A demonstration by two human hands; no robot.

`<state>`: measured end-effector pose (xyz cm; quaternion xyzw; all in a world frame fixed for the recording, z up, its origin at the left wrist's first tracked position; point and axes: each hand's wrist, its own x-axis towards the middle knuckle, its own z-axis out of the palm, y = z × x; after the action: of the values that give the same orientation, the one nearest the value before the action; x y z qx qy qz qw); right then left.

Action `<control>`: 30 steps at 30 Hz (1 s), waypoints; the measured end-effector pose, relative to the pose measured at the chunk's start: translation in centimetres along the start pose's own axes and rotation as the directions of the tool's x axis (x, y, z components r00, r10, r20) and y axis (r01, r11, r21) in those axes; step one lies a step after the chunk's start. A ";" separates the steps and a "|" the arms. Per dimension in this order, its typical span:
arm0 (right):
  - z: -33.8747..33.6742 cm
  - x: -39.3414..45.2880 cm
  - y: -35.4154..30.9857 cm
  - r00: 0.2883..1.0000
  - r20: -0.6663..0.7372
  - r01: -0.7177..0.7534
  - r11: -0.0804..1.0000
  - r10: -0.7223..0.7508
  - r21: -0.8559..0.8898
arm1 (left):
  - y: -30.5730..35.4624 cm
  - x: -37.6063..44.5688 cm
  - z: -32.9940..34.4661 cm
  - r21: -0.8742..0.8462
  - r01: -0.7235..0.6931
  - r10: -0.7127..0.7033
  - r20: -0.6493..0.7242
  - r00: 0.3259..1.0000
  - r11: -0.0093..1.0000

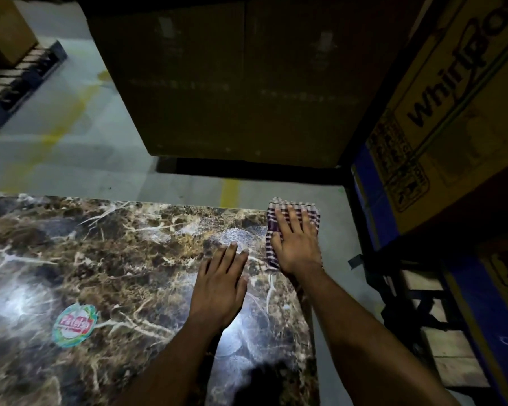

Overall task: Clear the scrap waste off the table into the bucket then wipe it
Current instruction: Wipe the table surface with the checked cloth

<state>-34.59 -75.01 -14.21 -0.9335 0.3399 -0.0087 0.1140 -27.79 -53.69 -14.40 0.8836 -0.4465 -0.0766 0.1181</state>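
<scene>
**Flat hand on the cloth at the table's far right corner**

Nearest to me, both bare forearms reach forward over the marble-patterned table (106, 253), its glossy top catching a bright glare. A round sticker (74, 325) with red lettering sits on the surface toward the left, well apart from both hands.

The left hand (221, 284) lies palm-down on the bare tabletop, fingers straight and close together, pointing away from the person and tilted slightly right. It holds nothing.

Just beyond and to its right, the right hand (294, 240) presses flat on a purple-and-white checked cloth (294, 207), fingers spread a little and extended toward the far edge. The folded cloth sits at the table's far right corner, its long axis running near to far, in line with the fingers; its far end reaches the table's edge, and its right side lies along the right edge.

Past the table is pale concrete floor with yellow painted lines (229, 192). Beyond that stand large dark cardboard boxes (232, 83), and on the right, a printed carton (452, 112) on blue racking.
</scene>
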 end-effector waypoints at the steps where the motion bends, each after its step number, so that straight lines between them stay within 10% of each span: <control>1: 0.0 0.4 -0.2 1.000 -0.008 -0.004 1.000 0.004 -0.016 | -0.4 -0.1 0.0 -0.006 -0.008 0.007 -0.006 1.000 1.000; 11: 0.7 1.0 -5.1 0.999 0.035 0.041 0.996 -0.039 -0.076 | -9.0 -3.1 -2.4 -0.045 0.051 -0.050 0.021 0.999 0.998; 30: 9.8 8.0 -47.6 0.975 0.085 0.211 0.976 -0.206 -0.057 | -43.4 -8.1 -11.9 -0.022 0.116 -0.116 -0.003 0.993 0.993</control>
<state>2.61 -42.71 -13.80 -0.9668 0.2355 0.0275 0.0951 3.79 -20.57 -14.77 0.9069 -0.3934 -0.0863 0.1242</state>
